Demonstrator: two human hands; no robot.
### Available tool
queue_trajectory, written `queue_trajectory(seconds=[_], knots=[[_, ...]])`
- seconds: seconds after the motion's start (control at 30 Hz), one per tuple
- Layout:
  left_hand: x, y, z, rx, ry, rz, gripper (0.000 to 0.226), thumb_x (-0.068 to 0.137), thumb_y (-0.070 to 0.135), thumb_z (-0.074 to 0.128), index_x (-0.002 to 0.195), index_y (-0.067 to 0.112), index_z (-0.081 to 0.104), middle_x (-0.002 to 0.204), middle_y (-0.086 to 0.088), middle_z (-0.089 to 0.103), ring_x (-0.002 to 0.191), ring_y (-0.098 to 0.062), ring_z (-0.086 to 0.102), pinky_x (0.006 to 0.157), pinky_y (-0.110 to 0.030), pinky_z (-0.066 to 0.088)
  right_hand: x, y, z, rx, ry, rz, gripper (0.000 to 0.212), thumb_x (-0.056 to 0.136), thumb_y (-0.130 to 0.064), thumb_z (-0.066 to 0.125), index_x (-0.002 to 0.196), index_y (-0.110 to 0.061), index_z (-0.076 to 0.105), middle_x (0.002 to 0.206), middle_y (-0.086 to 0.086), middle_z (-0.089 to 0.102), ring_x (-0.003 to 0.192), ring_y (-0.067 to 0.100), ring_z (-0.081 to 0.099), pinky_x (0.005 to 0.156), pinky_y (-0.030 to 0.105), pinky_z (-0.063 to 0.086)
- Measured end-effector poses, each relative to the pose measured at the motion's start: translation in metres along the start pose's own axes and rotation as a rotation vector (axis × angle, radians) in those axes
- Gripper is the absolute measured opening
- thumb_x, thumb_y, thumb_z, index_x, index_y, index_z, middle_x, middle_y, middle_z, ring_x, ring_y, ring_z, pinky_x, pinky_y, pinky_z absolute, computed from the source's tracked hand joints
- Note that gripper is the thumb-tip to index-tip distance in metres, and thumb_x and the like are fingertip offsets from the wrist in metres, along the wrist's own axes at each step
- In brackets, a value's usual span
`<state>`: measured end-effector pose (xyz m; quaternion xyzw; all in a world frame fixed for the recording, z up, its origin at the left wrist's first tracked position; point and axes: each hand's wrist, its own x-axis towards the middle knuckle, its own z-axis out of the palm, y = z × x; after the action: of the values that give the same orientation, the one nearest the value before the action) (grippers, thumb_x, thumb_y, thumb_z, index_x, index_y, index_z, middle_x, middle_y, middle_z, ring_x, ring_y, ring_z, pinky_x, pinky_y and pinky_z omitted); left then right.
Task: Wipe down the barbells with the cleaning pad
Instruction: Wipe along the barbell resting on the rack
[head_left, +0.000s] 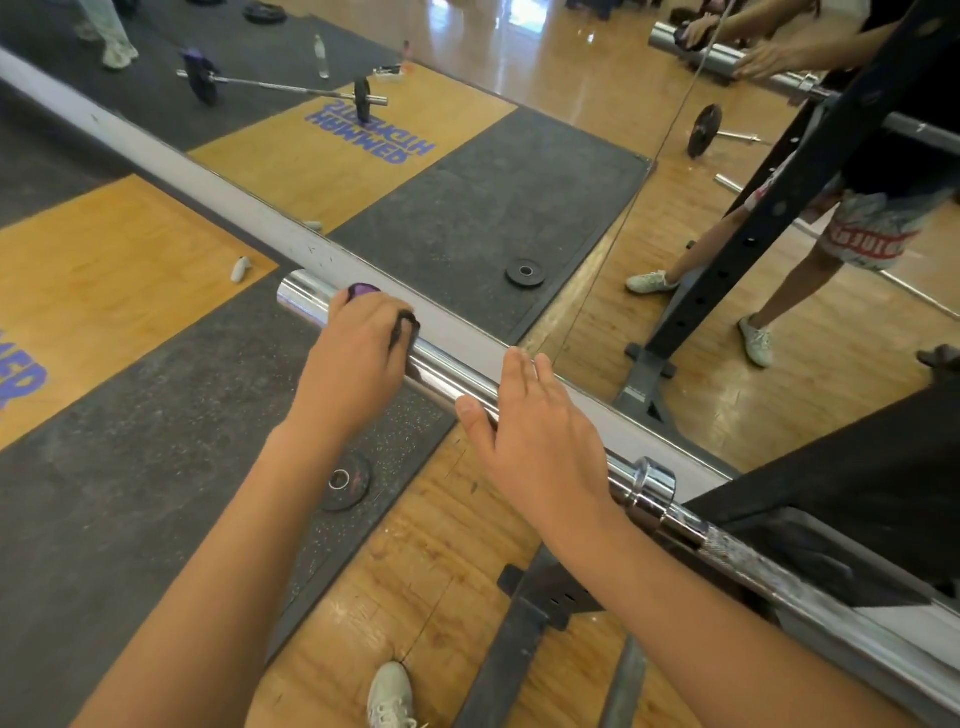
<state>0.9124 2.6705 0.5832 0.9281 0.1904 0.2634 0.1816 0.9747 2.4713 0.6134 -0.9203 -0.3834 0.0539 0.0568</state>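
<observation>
Lying along the mirror (519, 182), the barbell (447, 371) is covered near its free end by the cleaning pad (363, 291), clenched in the left hand (358, 353), and is steadied only by the flat, straight-fingered right hand (535, 431), so it could be rolled, its seating on the rack (857, 493) being hidden.

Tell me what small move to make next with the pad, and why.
Probably slide the left hand and its pad along the bar toward the right hand: the pad sits near the bar's end, and the stretch between the hands lies uncovered.
</observation>
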Motion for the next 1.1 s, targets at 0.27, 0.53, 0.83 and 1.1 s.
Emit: queue_trajectory(seconds=[0.27, 0.53, 0.83, 1.1], knots=[[0.013, -0.021, -0.012, 0.001, 0.033, -0.112, 0.026, 0.108, 0.015, 0.042, 0.109, 0.005, 0.067, 0.112, -0.010, 0.068, 0.110, -0.030, 0.057, 0.115, -0.045, 0.027, -0.001, 0.002, 0.005, 0.013, 0.031, -0.006, 0.083, 0.103, -0.066, 0.013, 0.161, -0.007, 0.011, 0.167, 0.012, 0.023, 0.156, 0.026, 0.014, 0.122, 0.040, 0.026], [-0.017, -0.006, -0.009, -0.036, -0.061, -0.019, 0.034, 0.107, 0.015, 0.046, 0.137, 0.004, 0.058, 0.144, -0.010, 0.057, 0.141, -0.025, 0.039, 0.123, -0.047, 0.022, -0.005, -0.004, 0.019, -0.030, 0.157, -0.023, 0.077, 0.106, -0.056, 0.025, 0.160, -0.002, 0.016, 0.165, 0.017, 0.024, 0.155, 0.032, 0.015, 0.126, 0.044, 0.020], [-0.017, 0.020, 0.017, -0.057, 0.047, -0.049, 0.028, 0.106, 0.013, 0.044, 0.123, 0.003, 0.064, 0.126, -0.013, 0.065, 0.125, -0.031, 0.052, 0.122, -0.044, 0.021, -0.006, -0.002, 0.022, -0.012, 0.174, -0.045, 0.076, 0.104, -0.049, 0.034, 0.159, 0.000, 0.015, 0.165, 0.020, 0.023, 0.155, 0.033, 0.014, 0.126, 0.046, 0.020], [0.004, -0.005, 0.000, -0.031, 0.022, -0.156, 0.032, 0.108, 0.020, 0.040, 0.125, 0.006, 0.063, 0.129, -0.013, 0.063, 0.128, -0.029, 0.048, 0.119, -0.046, 0.026, -0.010, 0.000, 0.029, -0.012, 0.212, -0.049, 0.077, 0.103, -0.047, 0.037, 0.160, 0.000, 0.014, 0.167, 0.018, 0.018, 0.156, 0.031, 0.009, 0.126, 0.047, 0.020]])
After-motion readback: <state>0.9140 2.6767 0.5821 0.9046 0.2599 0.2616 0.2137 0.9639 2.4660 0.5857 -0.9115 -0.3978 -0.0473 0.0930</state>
